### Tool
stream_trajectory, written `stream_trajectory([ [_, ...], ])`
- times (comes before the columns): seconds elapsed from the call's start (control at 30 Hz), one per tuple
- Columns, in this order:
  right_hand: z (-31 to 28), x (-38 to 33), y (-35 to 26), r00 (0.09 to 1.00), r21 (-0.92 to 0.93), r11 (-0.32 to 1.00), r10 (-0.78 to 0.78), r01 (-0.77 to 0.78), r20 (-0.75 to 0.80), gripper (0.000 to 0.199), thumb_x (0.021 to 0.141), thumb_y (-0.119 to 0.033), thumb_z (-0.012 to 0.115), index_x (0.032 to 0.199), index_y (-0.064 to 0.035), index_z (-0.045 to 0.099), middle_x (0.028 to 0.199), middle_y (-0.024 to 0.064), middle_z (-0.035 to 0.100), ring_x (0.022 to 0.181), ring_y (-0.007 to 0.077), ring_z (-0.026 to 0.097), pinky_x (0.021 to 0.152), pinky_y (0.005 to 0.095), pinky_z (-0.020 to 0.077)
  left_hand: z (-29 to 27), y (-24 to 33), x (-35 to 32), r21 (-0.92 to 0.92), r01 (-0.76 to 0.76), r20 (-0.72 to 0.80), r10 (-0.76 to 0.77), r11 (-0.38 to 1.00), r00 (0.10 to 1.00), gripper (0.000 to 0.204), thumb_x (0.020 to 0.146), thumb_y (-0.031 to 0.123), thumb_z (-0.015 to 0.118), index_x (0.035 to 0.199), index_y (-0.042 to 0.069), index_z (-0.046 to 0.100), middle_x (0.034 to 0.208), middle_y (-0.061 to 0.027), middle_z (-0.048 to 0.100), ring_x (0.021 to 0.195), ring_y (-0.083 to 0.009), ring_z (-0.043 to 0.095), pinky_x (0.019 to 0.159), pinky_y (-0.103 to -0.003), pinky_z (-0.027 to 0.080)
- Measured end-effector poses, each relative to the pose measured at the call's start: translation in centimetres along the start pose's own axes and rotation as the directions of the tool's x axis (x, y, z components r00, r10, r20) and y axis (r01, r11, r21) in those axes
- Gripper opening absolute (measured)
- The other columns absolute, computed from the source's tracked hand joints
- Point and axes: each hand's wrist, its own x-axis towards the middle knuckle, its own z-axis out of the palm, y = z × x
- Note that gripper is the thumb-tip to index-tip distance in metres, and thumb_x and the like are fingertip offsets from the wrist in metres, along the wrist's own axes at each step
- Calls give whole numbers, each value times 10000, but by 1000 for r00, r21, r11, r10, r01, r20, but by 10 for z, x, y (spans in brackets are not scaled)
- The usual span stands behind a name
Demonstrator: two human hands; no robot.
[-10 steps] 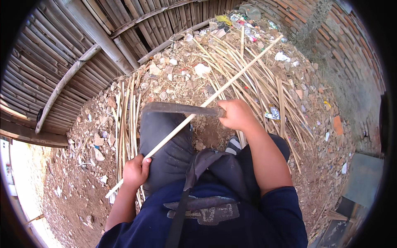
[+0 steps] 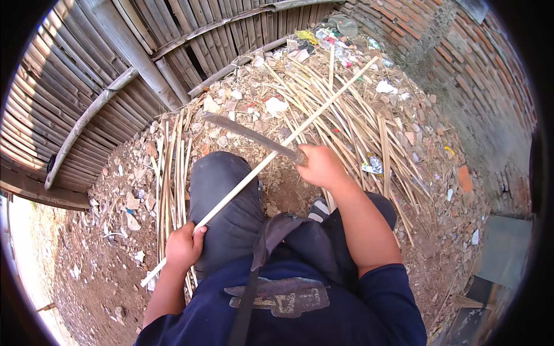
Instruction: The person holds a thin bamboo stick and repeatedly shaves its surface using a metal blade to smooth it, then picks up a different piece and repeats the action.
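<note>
My left hand (image 2: 183,247) is closed around the lower part of a long pale bamboo strip (image 2: 245,180), beside my left knee. The strip slants up across my thigh to the far right. My right hand (image 2: 318,166) grips the handle end of a machete (image 2: 251,136). Its dark blade points up and to the left and crosses the strip near the hand; whether the edge touches the strip I cannot tell. My fingers hide most of the handle.
Many split bamboo strips (image 2: 358,118) lie on the rubble at the right, and a smaller bundle (image 2: 173,173) lies left of my knee. A bamboo wall (image 2: 52,109) stands at the left, a brick wall (image 2: 461,69) at the right. Litter (image 2: 340,49) is heaped at the far end.
The machete's tip has swung up and away from my knee, so the blade now tilts. My right hand has shifted slightly left and nearer. The strip stays in my left hand.
</note>
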Motion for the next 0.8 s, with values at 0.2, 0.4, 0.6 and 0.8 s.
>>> stream_trajectory([
  [0.2, -4, 15, 45, 999, 19, 1000, 1, 0, -47, 293, 839, -261, 718, 1067, -76, 726, 877, 211, 726, 848, 406, 703, 777, 469, 561, 3, -7, 3, -29, -11, 4, 11, 1000, 1000, 430, 980, 385, 656, 743, 47, 536, 606, -199, 588, 603, -448, 607, 556, -533, 462],
  [0.4, -7, 15, 35, 982, 74, 983, 176, -171, -69, 312, 814, -261, 727, 1075, -91, 716, 933, 188, 737, 884, 395, 707, 788, 480, 564, -4, 0, 0, 25, -4, 1, 4, 1000, 1000, 445, 986, 414, 639, 744, 54, 538, 626, -203, 604, 618, -450, 622, 567, -538, 471],
  [0.6, -8, 12, 23, 998, 5, 1000, 28, -28, -59, 210, 786, -238, 711, 918, -76, 697, 871, 211, 717, 862, 414, 694, 777, 513, 545, 2, -5, 2, -14, -12, 6, 12, 1000, 1000, 465, 991, 405, 637, 726, 42, 520, 632, -210, 598, 608, -457, 604, 566, -542, 458],
  [0.8, -1, 29, 71, 925, 200, 956, 264, -214, -274, 213, 750, -187, 703, 940, -92, 703, 834, 218, 699, 867, 428, 689, 772, 509, 540, -9, 6, 4, 5, 9, 16, -9, 1000, 1000, 467, 993, 404, 637, 733, 29, 539, 645, -228, 593, 634, -468, 604, 582, -549, 452],
])
